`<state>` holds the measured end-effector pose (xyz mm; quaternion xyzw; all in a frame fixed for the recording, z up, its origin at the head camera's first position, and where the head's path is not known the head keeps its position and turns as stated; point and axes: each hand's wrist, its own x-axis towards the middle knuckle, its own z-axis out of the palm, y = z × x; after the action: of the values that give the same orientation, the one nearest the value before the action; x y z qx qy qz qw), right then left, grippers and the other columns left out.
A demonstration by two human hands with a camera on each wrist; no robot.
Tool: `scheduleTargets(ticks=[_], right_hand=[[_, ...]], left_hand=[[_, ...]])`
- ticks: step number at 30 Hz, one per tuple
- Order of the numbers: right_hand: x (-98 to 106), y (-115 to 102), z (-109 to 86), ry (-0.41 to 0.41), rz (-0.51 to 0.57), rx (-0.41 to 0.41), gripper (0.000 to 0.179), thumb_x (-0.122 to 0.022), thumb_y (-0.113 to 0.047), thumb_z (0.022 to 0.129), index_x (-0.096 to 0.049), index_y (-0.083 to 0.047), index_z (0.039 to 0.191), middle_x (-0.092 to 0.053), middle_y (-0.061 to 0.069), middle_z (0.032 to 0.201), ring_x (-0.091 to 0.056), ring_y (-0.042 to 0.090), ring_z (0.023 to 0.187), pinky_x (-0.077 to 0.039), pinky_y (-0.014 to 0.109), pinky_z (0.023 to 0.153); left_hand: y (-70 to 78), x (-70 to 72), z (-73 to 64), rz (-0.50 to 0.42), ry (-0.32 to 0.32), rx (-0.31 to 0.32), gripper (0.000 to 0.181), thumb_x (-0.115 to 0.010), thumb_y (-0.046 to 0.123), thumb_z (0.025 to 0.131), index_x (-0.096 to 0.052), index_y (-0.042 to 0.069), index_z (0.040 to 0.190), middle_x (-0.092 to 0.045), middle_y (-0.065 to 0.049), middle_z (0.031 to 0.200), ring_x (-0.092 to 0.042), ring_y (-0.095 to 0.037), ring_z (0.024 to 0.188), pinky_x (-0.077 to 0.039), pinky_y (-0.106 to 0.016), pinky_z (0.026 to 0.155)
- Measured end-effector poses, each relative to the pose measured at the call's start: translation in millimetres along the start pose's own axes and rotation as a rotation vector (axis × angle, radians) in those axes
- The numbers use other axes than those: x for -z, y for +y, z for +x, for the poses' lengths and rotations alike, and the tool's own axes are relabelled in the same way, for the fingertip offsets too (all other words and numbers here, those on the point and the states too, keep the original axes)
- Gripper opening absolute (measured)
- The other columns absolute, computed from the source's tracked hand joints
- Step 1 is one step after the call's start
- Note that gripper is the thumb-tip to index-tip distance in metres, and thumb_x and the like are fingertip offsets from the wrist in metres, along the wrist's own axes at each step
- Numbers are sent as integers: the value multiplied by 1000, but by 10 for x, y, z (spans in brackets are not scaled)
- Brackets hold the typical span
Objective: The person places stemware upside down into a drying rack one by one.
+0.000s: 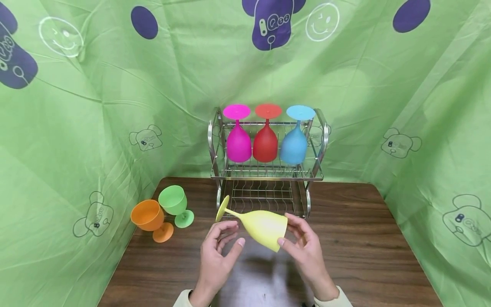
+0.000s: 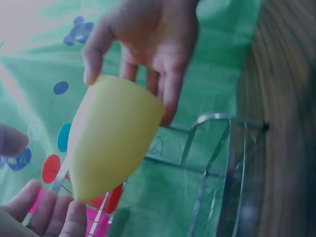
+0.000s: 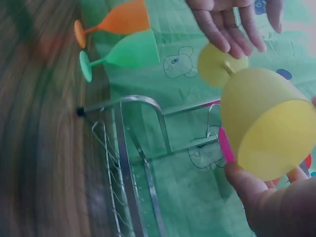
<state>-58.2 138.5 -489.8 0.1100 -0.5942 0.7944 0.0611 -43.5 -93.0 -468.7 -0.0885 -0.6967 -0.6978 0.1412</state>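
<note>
A yellow plastic goblet is held in the air, tilted on its side, its foot to the left and its mouth to the right. My right hand pinches the rim between thumb and fingers, as the right wrist view also shows on the goblet's bowl. Beside the stem, my left hand has its thumb and fingers spread apart; in the left wrist view its fingers are just below the bowl's narrow end. Behind the goblet stands a two-tier metal dish rack.
On the rack's upper tier a magenta goblet, a red goblet and a blue goblet stand upside down in a row. An orange goblet and a green goblet stand upright on the wooden table at left. Green cloth surrounds it.
</note>
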Motion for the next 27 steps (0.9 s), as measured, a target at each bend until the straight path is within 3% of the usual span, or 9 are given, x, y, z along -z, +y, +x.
scheduleTargets(ticks=[2,5,11,17,27], right_hand=[[-22,10,-8,21,65,-27,61,-65,18,87,-49,8,146,-61,10,136,-65,18,122,-63,30,97],[-45,17,-20,12,179,-71,59,-59,16,92,-47,5,149,-60,11,136,-66,18,121,-63,31,97],[-91,23,-30,-20,331,-154,58,-53,9,98,-42,2,154,-56,10,137,-64,17,120,-61,32,101],[-116,35,-37,-64,410,-165,57,-50,8,100,-40,5,156,-58,9,134,-65,17,118,-60,33,103],[-84,58,-36,-130,471,-159,55,-46,9,101,-44,2,156,-60,8,135,-66,16,120,-59,35,105]], left_hand=[[-19,-27,-28,-62,61,53,39,-77,-10,86,-67,2,122,-67,-15,125,-68,-20,116,-62,-34,101],[-58,-75,-48,-137,93,118,42,-75,-11,87,-62,-4,126,-64,-14,127,-66,-19,116,-62,-32,99],[-113,-161,-27,-307,60,207,63,-72,-11,88,-47,-5,145,-54,-18,141,-61,-24,128,-60,-32,103],[-144,-209,26,-400,13,233,69,-73,-10,87,-43,-4,149,-55,-15,143,-60,-22,130,-57,-29,106],[-172,-271,43,-485,-19,213,64,-70,-13,88,-46,-10,146,-61,-10,136,-62,-18,127,-56,-28,107]])
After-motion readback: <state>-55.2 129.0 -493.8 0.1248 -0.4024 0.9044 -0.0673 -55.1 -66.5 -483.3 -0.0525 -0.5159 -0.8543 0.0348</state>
